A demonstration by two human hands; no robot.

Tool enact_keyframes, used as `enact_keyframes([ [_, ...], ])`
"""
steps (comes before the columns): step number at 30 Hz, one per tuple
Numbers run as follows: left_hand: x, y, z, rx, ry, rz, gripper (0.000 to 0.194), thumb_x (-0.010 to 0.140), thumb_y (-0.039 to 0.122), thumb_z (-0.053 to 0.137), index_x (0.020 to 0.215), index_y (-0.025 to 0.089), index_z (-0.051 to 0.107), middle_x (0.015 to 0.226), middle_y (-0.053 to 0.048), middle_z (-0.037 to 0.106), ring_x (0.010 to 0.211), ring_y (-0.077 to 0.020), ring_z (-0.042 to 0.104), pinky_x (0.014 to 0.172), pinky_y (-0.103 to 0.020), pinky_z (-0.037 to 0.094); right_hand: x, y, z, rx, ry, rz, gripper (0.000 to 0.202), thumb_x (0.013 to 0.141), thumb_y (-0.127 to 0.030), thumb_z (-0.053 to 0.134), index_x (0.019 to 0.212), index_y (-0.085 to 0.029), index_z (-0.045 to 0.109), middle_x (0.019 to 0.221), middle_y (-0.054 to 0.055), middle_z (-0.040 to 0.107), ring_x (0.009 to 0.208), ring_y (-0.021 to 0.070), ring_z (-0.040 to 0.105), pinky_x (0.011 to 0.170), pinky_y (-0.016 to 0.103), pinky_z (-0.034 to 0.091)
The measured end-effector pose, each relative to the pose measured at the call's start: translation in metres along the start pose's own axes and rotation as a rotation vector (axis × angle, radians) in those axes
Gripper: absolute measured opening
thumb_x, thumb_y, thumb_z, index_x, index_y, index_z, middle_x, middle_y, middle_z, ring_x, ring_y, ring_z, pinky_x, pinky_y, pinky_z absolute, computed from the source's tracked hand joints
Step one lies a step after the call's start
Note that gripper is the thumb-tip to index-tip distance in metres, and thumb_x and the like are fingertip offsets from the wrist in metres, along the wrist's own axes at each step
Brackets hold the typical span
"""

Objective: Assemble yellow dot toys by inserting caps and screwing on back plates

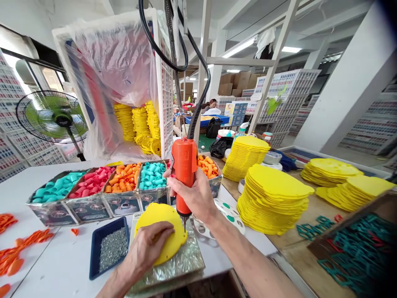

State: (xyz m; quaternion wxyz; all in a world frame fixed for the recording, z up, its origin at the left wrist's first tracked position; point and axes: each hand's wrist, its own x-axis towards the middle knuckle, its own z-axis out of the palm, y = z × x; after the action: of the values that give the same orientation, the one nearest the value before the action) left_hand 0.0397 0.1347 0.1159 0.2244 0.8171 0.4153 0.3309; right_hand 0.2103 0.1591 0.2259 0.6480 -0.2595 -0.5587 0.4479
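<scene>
My right hand (198, 194) is wrapped round a red electric screwdriver (185, 161) that hangs upright from a black cable. Its bit points down at the right edge of a yellow plate (161, 223). The plate lies on a pad wrapped in clear film (186, 256). My left hand (151, 244) rests on top of the plate, fingers bent together; whether something small is under the fingertips is hidden. Left of it stands a dark blue tray (94, 252) of small metal screws (113, 248).
Boxes of teal (58, 186), pink and orange parts line the back of the table. Yellow plate stacks (273, 198) stand at the right, beside a bin of teal pieces (359, 248). A fan (62, 120) is at the left. Orange parts (21, 248) lie at the left. A person sits far back.
</scene>
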Motion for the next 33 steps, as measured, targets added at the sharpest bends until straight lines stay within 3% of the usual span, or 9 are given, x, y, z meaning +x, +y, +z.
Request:
enact_keyframes([
  [15,0.002,0.01,-0.002,0.082,-0.106,0.032,0.023,0.098,0.02,0.051,0.097,0.024,0.074,0.092,0.001,0.081,0.08,-0.0153,0.076,0.077,-0.02,0.056,-0.008,0.014,-0.002,0.01,-0.017,0.035,0.03,0.081,-0.03,0.073,0.107,-0.022,0.06,0.097,0.002,0.07,0.057,0.0105,0.058,0.056,0.027,0.054],
  [23,-0.001,0.012,0.001,0.133,-0.048,0.19,0.024,0.098,0.018,0.049,0.096,0.024,0.073,0.083,-0.003,0.079,0.073,-0.0163,0.076,0.072,-0.021,0.058,-0.013,0.021,-0.004,-0.034,-0.002,0.028,0.035,0.08,-0.029,0.072,0.113,-0.021,0.062,0.095,0.003,0.07,0.059,0.0109,0.058,0.056,0.026,0.055],
  [33,-0.001,0.01,0.003,0.177,-0.048,0.235,0.023,0.098,0.017,0.05,0.097,0.023,0.072,0.081,-0.003,0.079,0.072,-0.0169,0.076,0.07,-0.021,0.058,-0.018,0.018,-0.005,-0.071,0.043,0.017,0.031,0.078,-0.029,0.072,0.105,-0.019,0.06,0.089,0.002,0.068,0.055,0.0095,0.057,0.052,0.024,0.053],
])
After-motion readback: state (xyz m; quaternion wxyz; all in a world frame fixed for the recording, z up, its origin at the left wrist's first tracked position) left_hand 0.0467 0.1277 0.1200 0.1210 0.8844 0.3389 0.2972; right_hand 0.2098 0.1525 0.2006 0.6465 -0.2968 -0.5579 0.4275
